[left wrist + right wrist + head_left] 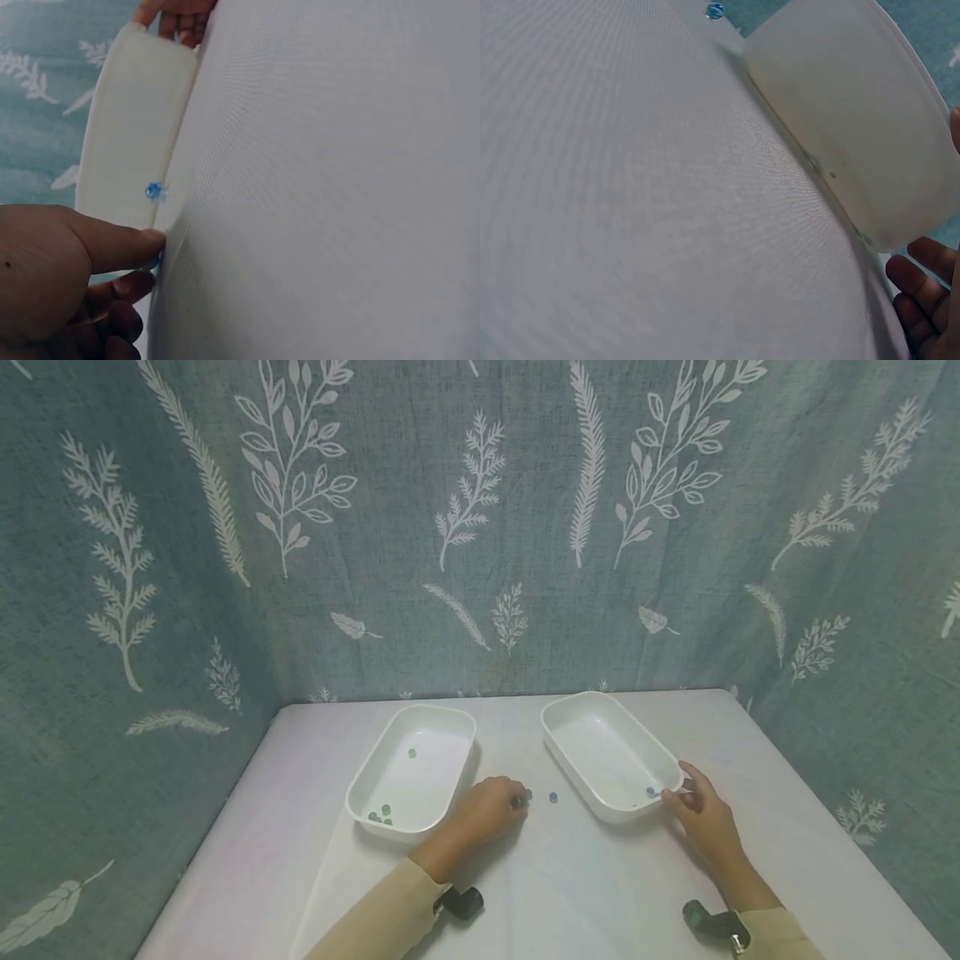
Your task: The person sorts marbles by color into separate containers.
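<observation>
Between two white trays, my left hand (487, 810) is low over the table, thumb and index finger pinching a blue-green marble (156, 262), mostly hidden by the fingertips. Just beyond it lies a blue marble (553, 797) on the cloth, close to the right tray. My right hand (703, 822) grips the right tray (600, 810) at its near right corner, thumb at the rim and fingers along the outer wall. One blue marble (650, 792) sits inside that tray near the thumb.
To the left stands another white tray (363, 777), with several green marbles (386, 809) mostly at its near end. Both trays stand on a white-covered table (585, 893). A patterned teal curtain (405, 577) closes off the back and sides.
</observation>
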Demonstrator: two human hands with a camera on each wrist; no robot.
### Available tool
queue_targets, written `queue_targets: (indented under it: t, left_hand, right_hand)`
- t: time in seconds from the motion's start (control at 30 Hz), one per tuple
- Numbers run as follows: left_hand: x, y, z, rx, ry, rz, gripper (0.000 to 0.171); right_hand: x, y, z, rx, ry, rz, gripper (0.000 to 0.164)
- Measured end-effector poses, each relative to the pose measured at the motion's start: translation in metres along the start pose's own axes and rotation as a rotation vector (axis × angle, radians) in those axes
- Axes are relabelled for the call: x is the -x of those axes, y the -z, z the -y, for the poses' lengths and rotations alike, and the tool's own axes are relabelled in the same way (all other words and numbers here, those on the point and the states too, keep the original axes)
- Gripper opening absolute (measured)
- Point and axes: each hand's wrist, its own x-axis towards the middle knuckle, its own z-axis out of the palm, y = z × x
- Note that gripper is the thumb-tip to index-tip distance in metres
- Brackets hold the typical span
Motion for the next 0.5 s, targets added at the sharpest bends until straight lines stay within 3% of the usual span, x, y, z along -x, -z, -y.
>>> queue_targets:
  t: [0.23, 0.5]
  left_hand:
    - [-0.0026, 0.0009, -0.0009, -0.003, -0.013, -0.015, 0.019]
    - [-0.0063, 0.0008, -0.0057, 0.083, -0.01, -0.048, 0.011]
  right_hand:
    - [-0.0016, 0.0013, 0.0015, -0.007, -0.001, 0.013, 0.074]
    - [-0.0011, 0.0019, -0.0013, -0.001, -0.011, 0.026, 0.076]
